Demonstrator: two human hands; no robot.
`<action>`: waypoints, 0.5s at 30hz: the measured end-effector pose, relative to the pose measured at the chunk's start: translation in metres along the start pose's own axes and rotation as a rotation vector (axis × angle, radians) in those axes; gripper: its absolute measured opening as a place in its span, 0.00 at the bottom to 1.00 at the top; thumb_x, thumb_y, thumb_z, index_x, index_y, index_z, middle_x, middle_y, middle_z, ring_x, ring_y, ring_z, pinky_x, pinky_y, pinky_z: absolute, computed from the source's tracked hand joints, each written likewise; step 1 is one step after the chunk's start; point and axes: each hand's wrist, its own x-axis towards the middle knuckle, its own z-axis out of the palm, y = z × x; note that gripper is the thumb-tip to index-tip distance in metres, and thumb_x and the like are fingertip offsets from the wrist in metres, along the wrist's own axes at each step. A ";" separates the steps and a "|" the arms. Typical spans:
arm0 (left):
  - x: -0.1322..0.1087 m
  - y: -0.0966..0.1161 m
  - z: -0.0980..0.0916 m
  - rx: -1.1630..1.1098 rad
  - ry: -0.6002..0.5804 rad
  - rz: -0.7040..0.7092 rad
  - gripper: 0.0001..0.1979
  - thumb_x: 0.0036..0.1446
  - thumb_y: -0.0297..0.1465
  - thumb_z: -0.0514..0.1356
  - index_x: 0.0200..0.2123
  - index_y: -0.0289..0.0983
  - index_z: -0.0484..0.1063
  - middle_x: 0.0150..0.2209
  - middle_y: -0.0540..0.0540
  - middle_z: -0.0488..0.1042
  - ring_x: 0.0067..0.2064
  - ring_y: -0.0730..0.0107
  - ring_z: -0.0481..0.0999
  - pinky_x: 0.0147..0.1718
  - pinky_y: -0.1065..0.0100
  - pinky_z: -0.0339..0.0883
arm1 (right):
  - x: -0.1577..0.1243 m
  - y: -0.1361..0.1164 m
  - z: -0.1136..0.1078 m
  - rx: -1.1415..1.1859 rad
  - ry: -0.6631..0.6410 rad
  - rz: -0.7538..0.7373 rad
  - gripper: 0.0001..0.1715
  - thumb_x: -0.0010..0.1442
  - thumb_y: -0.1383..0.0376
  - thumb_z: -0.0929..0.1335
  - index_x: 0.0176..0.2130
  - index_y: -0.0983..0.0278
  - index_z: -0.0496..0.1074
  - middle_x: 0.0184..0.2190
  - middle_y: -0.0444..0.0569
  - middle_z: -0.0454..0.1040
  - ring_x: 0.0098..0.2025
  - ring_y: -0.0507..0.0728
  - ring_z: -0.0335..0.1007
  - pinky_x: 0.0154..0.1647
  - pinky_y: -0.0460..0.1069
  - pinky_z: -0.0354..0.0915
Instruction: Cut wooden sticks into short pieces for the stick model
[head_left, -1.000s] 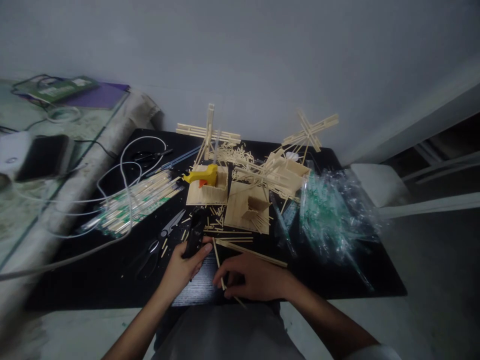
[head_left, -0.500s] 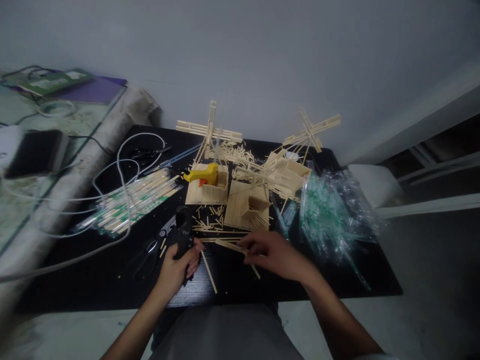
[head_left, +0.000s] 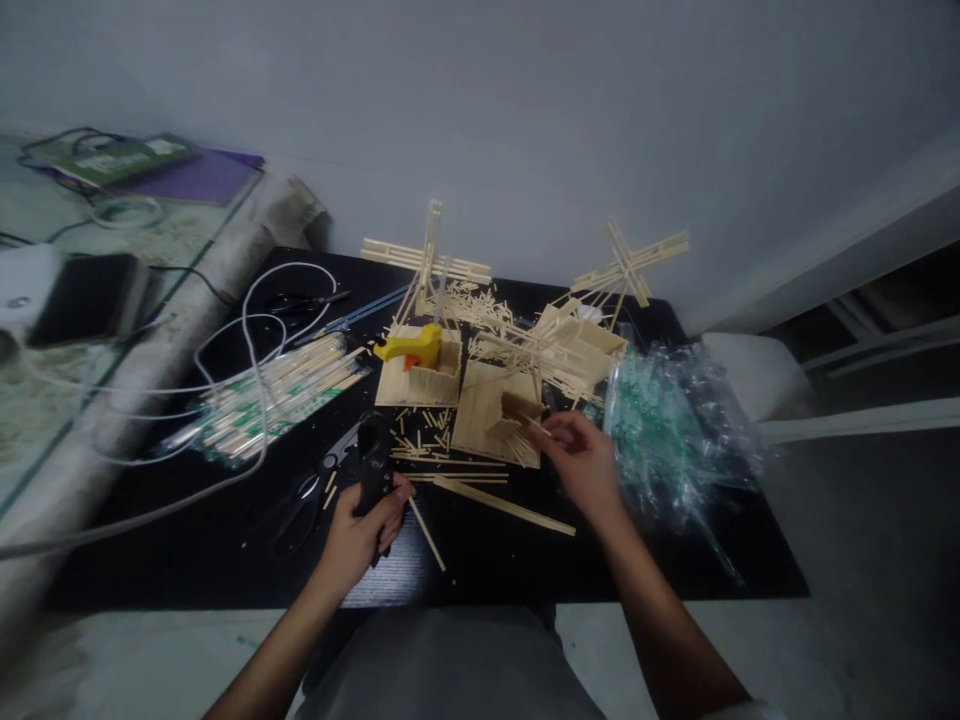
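My left hand [head_left: 367,520] is wrapped round a black cutter tool [head_left: 374,462], with a thin wooden stick [head_left: 427,535] angling down from its fingers. My right hand [head_left: 581,455] pinches a short stick piece [head_left: 541,428] at the right edge of a flat wooden base [head_left: 476,400]. A small folded wooden wall and several short sticks stand or lie on that base. Beside it, a second base [head_left: 390,385] bears a boxlike wall and a yellow glue gun [head_left: 416,347]. Long sticks [head_left: 506,506] lie between my hands.
Two stick windmill crosses [head_left: 427,262] [head_left: 628,265] rise at the back. Packaged sticks [head_left: 277,400] and a white cable [head_left: 259,400] lie left, near scissors [head_left: 300,505]. Crumpled clear plastic bags [head_left: 667,430] cover the right side of the black table [head_left: 645,570].
My right hand has moved from the long sticks, up and right to the wooden base, and now pinches a short piece. My left hand keeps its hold on the cutter and stick.
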 end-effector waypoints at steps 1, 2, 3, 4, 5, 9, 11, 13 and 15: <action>0.000 0.000 0.000 0.002 0.001 0.001 0.20 0.52 0.46 0.71 0.34 0.34 0.75 0.16 0.59 0.58 0.16 0.81 0.56 0.14 0.76 0.51 | -0.002 0.003 0.002 0.003 0.000 -0.002 0.23 0.51 0.48 0.79 0.32 0.62 0.73 0.25 0.43 0.74 0.26 0.52 0.70 0.28 0.46 0.66; 0.000 0.000 0.000 0.004 -0.001 0.001 0.20 0.52 0.45 0.71 0.34 0.34 0.75 0.16 0.59 0.58 0.16 0.81 0.56 0.14 0.76 0.51 | -0.004 0.006 0.003 0.003 0.003 -0.007 0.23 0.53 0.48 0.78 0.32 0.62 0.72 0.26 0.44 0.75 0.27 0.52 0.71 0.28 0.46 0.67; 0.000 0.000 0.000 0.006 -0.003 0.002 0.20 0.53 0.45 0.71 0.34 0.34 0.75 0.16 0.59 0.58 0.16 0.81 0.56 0.14 0.76 0.51 | -0.005 0.008 0.003 0.000 0.005 -0.014 0.23 0.54 0.48 0.77 0.33 0.62 0.72 0.27 0.45 0.75 0.28 0.53 0.72 0.29 0.46 0.68; 0.000 0.000 0.000 0.007 -0.006 0.003 0.19 0.53 0.45 0.70 0.34 0.34 0.75 0.16 0.59 0.58 0.16 0.81 0.56 0.14 0.76 0.51 | -0.007 0.010 0.003 -0.010 0.005 -0.022 0.22 0.55 0.48 0.77 0.33 0.62 0.72 0.28 0.45 0.76 0.30 0.54 0.73 0.30 0.47 0.68; 0.000 0.000 0.000 0.007 -0.010 0.004 0.19 0.54 0.45 0.70 0.34 0.34 0.75 0.16 0.59 0.58 0.16 0.81 0.56 0.15 0.76 0.51 | -0.009 0.011 0.003 -0.023 0.000 -0.027 0.21 0.56 0.48 0.76 0.33 0.62 0.73 0.29 0.46 0.77 0.31 0.54 0.74 0.31 0.47 0.69; 0.000 0.000 -0.001 0.011 -0.016 0.009 0.19 0.54 0.44 0.70 0.34 0.33 0.76 0.16 0.59 0.58 0.17 0.81 0.56 0.15 0.76 0.51 | -0.013 0.014 0.005 -0.126 -0.026 -0.049 0.16 0.60 0.52 0.73 0.34 0.62 0.75 0.29 0.48 0.80 0.32 0.57 0.77 0.34 0.49 0.72; 0.000 0.001 -0.001 0.013 -0.014 0.010 0.19 0.53 0.45 0.70 0.35 0.33 0.76 0.16 0.58 0.59 0.17 0.81 0.57 0.15 0.76 0.51 | -0.013 0.014 0.006 -0.206 -0.035 -0.086 0.13 0.62 0.54 0.72 0.36 0.62 0.77 0.32 0.49 0.82 0.34 0.58 0.79 0.37 0.51 0.73; 0.000 0.002 0.000 0.009 -0.007 0.008 0.20 0.52 0.45 0.71 0.34 0.33 0.76 0.16 0.58 0.59 0.16 0.81 0.57 0.14 0.76 0.51 | -0.012 0.014 0.007 -0.281 -0.037 -0.152 0.12 0.64 0.56 0.71 0.39 0.62 0.79 0.36 0.51 0.84 0.38 0.60 0.81 0.42 0.53 0.74; -0.001 0.003 0.001 0.003 0.004 0.007 0.21 0.51 0.46 0.72 0.34 0.33 0.76 0.16 0.58 0.59 0.16 0.81 0.57 0.14 0.76 0.51 | -0.011 0.014 0.007 -0.330 -0.013 -0.233 0.11 0.65 0.58 0.70 0.40 0.62 0.80 0.40 0.52 0.84 0.42 0.61 0.81 0.47 0.54 0.73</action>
